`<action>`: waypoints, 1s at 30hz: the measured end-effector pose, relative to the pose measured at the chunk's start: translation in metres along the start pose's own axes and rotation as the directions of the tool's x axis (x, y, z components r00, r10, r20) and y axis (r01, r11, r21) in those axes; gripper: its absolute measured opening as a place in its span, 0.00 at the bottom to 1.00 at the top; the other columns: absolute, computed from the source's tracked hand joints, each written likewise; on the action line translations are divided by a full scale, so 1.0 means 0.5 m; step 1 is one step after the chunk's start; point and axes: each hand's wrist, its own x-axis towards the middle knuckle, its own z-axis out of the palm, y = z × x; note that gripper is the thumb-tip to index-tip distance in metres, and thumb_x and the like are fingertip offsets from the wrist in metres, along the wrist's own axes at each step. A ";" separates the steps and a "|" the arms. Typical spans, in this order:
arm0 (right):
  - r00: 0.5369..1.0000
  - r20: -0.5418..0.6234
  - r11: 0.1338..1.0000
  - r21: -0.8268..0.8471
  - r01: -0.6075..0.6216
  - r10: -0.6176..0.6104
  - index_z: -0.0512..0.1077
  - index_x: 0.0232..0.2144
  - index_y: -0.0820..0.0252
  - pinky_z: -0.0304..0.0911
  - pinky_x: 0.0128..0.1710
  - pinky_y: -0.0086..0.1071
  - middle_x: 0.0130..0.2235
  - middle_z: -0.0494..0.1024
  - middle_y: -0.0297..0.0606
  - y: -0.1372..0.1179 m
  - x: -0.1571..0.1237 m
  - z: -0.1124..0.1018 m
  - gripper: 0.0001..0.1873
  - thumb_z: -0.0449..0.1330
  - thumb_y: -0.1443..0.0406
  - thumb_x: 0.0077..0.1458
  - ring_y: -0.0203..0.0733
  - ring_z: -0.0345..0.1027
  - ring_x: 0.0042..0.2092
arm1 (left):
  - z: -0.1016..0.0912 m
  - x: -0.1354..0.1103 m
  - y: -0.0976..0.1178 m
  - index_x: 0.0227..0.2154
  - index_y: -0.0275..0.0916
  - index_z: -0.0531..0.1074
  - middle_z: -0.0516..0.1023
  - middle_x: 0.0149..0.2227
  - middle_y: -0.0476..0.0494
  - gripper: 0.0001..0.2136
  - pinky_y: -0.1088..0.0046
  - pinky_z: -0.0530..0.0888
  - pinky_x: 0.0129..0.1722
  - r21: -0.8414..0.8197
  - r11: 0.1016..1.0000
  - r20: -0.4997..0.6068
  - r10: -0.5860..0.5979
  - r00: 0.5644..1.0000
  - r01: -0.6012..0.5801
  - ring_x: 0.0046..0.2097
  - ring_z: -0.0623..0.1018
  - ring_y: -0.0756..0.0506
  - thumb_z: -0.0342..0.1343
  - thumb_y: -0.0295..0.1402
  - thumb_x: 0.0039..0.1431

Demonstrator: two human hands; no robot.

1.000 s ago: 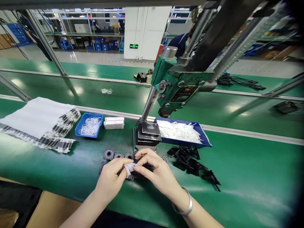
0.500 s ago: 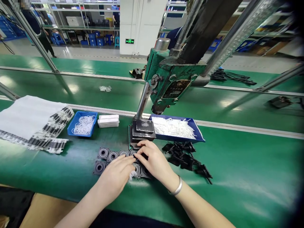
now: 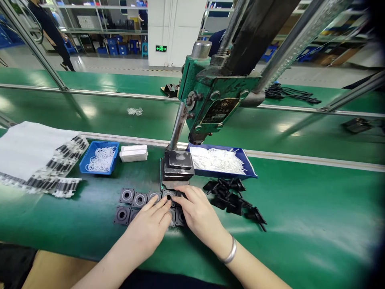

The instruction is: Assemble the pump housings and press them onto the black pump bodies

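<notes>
Two rows of square dark flanged parts (image 3: 126, 195) with round centres lie on the green bench in front of the press. My left hand (image 3: 150, 226) reaches over them from the left. Its fingers lie close together, fingertips at a small black piece on one part in the back row; the thumb side and anything beneath the palm are hidden. From the right, my right hand (image 3: 200, 212) rests over the end of the rows, its fingers apart and bent, tips touching the same part. A green hand press (image 3: 207, 100) with stacked dark metal blocks (image 3: 180, 159) stands just behind both hands.
A blue tub of white rings (image 3: 99, 159), white boxes (image 3: 134, 153) and a stack of white sheets (image 3: 36, 148) are at the left. Right of the press are a blue tray of white strips (image 3: 221, 160) and a black parts pile (image 3: 230, 196). A person walks beyond the bench.
A small white thing under my left hand is now out of sight. My left fingertips have come onto the black piece. The camera view has shifted slightly.
</notes>
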 end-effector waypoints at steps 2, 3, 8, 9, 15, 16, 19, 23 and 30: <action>1.000 -0.016 1.000 0.026 0.005 -0.005 0.73 0.44 0.61 0.69 0.46 0.47 0.46 0.74 0.48 0.001 0.001 -0.002 0.16 0.49 0.76 0.62 0.49 0.67 0.48 | -0.001 0.002 0.003 0.41 0.31 0.72 0.79 0.52 0.31 0.13 0.52 0.73 0.58 0.002 1.000 -0.008 -0.002 1.000 0.002 0.57 0.76 0.36 0.44 0.18 0.62; 1.000 -0.019 0.999 0.045 -0.002 0.003 0.73 0.45 0.61 0.69 0.47 0.47 0.47 0.74 0.48 0.002 0.002 -0.006 0.16 0.48 0.76 0.63 0.49 0.67 0.49 | -0.002 0.003 0.003 0.41 0.31 0.72 0.79 0.51 0.31 0.13 0.51 0.74 0.57 -0.010 1.000 -0.016 -0.002 1.000 0.002 0.57 0.76 0.36 0.44 0.18 0.62; 0.982 -0.015 0.942 0.286 -0.174 0.186 0.71 0.48 0.57 0.65 0.54 0.44 0.51 0.72 0.45 -0.006 0.008 -0.049 0.12 0.53 0.71 0.65 0.46 0.66 0.54 | -0.022 0.009 0.002 0.42 0.36 0.72 0.81 0.45 0.38 0.14 0.62 0.78 0.51 -0.273 0.947 -0.135 -0.214 0.967 0.171 0.49 0.80 0.43 0.44 0.18 0.61; 0.979 0.033 0.914 0.353 -0.200 0.201 0.71 0.47 0.56 0.65 0.54 0.43 0.51 0.72 0.44 -0.010 0.008 -0.055 0.10 0.56 0.69 0.64 0.45 0.66 0.54 | -0.026 0.012 0.001 0.42 0.37 0.72 0.81 0.42 0.40 0.14 0.67 0.79 0.48 -0.345 0.911 -0.146 -0.289 0.946 0.225 0.46 0.81 0.45 0.45 0.18 0.61; 0.951 0.168 0.779 0.545 -0.310 0.261 0.73 0.32 0.56 0.65 0.52 0.36 0.47 0.73 0.40 -0.026 0.004 -0.055 0.04 0.61 0.66 0.61 0.42 0.69 0.50 | -0.027 0.018 0.007 0.40 0.41 0.76 0.82 0.35 0.48 0.11 0.74 0.78 0.37 -0.547 0.749 -0.087 -0.495 0.865 0.374 0.36 0.81 0.47 0.51 0.22 0.60; 0.945 0.170 0.769 0.551 -0.325 0.278 0.74 0.32 0.56 0.65 0.51 0.36 0.46 0.73 0.39 -0.024 0.004 -0.055 0.04 0.62 0.66 0.61 0.42 0.69 0.50 | -0.025 0.016 0.008 0.40 0.42 0.76 0.83 0.35 0.48 0.12 0.73 0.78 0.37 -0.567 0.729 -0.072 -0.506 0.860 0.382 0.37 0.81 0.47 0.51 0.23 0.60; 0.934 0.183 0.745 0.564 -0.356 0.307 0.74 0.31 0.56 0.66 0.50 0.36 0.46 0.73 0.39 -0.014 0.004 -0.061 0.05 0.62 0.65 0.60 0.42 0.70 0.48 | -0.019 0.012 0.012 0.40 0.43 0.78 0.83 0.34 0.49 0.12 0.73 0.79 0.37 -0.641 0.653 -0.019 -0.538 0.843 0.402 0.37 0.82 0.47 0.52 0.23 0.60; 0.924 0.132 0.751 0.547 -0.370 0.359 0.73 0.30 0.56 0.65 0.50 0.36 0.45 0.73 0.40 -0.001 0.004 -0.071 0.07 0.60 0.64 0.62 0.43 0.69 0.49 | -0.005 0.011 0.016 0.41 0.42 0.77 0.84 0.34 0.48 0.09 0.73 0.79 0.35 -0.738 0.526 0.031 -0.599 0.800 0.422 0.37 0.83 0.46 0.54 0.27 0.63; 0.920 0.127 0.836 0.386 -0.390 0.370 0.72 0.31 0.57 0.62 0.53 0.43 0.47 0.73 0.42 0.034 -0.005 -0.070 0.07 0.58 0.66 0.63 0.46 0.67 0.52 | 0.005 0.017 0.006 0.38 0.41 0.75 0.83 0.32 0.49 0.05 0.74 0.79 0.32 -0.648 0.594 0.029 -0.606 0.795 0.476 0.34 0.83 0.47 0.54 0.29 0.64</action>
